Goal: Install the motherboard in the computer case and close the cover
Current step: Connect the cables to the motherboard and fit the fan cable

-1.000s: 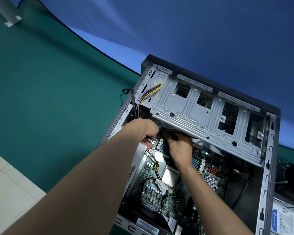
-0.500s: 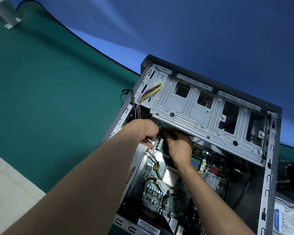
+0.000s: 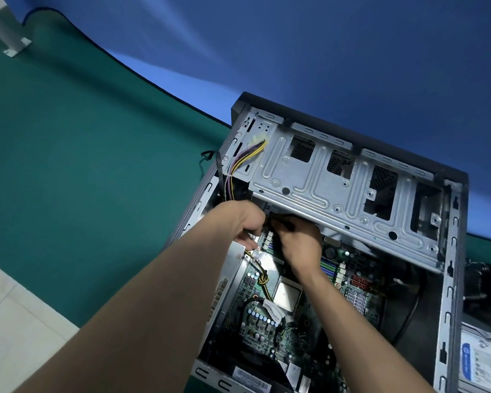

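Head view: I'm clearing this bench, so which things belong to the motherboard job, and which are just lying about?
In use: open grey metal computer case; green motherboard; black cable gripped by both hands, left, right.
Lying about: silver hard drive; white bracket.

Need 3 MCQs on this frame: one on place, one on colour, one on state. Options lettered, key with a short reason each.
1. Where do both hands work?
A. outside the case
B. under the drive cage edge, at the motherboard's far end
C. on the hard drive

2. Colour of the mat under the computer case?
A. red
B. green
C. white

3. State of the case side?
A. open
B. covered
C. half shut

Key: B, the left hand and right hand meet below the drive cage over the motherboard; B, the mat is green; A, the computer case shows its inside.
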